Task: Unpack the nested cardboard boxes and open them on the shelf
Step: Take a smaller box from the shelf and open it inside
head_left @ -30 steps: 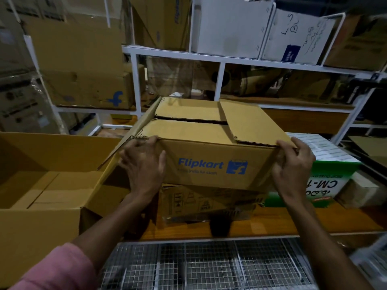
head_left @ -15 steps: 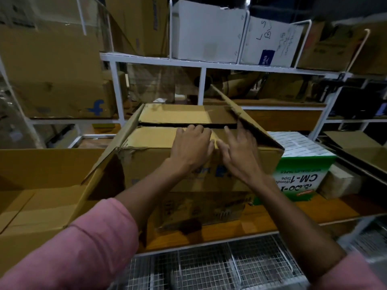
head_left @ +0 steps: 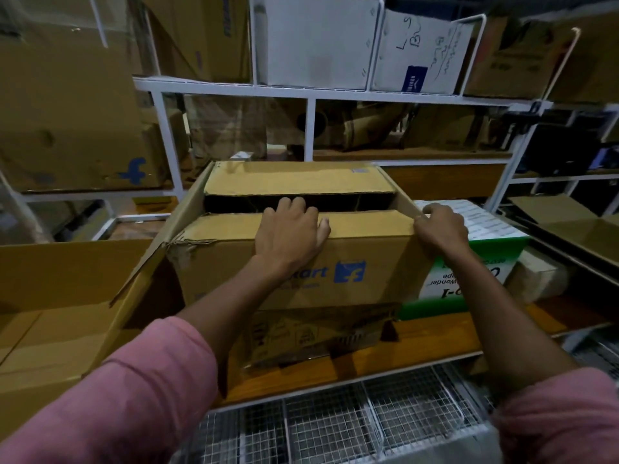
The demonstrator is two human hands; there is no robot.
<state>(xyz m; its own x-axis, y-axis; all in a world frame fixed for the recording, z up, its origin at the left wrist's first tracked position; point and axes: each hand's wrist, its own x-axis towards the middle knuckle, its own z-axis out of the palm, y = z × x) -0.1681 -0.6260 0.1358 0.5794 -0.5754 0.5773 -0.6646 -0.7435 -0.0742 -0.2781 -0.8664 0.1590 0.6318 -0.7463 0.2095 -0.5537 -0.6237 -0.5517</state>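
A brown Flipkart cardboard box (head_left: 227,272) sits on the wooden shelf (head_left: 432,339), resting on a flattened printed box (head_left: 318,333). Its near top flap (head_left: 227,227) and far top flap (head_left: 294,179) lie flat with a dark gap between them. The left side flap (head_left: 160,252) sticks out. My left hand (head_left: 289,237) lies over the near flap's edge, fingers reaching into the gap. My right hand (head_left: 440,227) grips the box's right top corner and right side flap.
A large open cardboard box (head_left: 50,329) stands at the left. A green and white tape carton (head_left: 475,262) sits right of the Flipkart box. White boxes (head_left: 318,38) fill the upper rack. Wire mesh baskets (head_left: 335,420) lie below the shelf edge.
The right side flap, raised half a second ago, now lies down at the box's edge. My right hand moved from the middle to the right corner. My left hand slid onto the near flap's edge.
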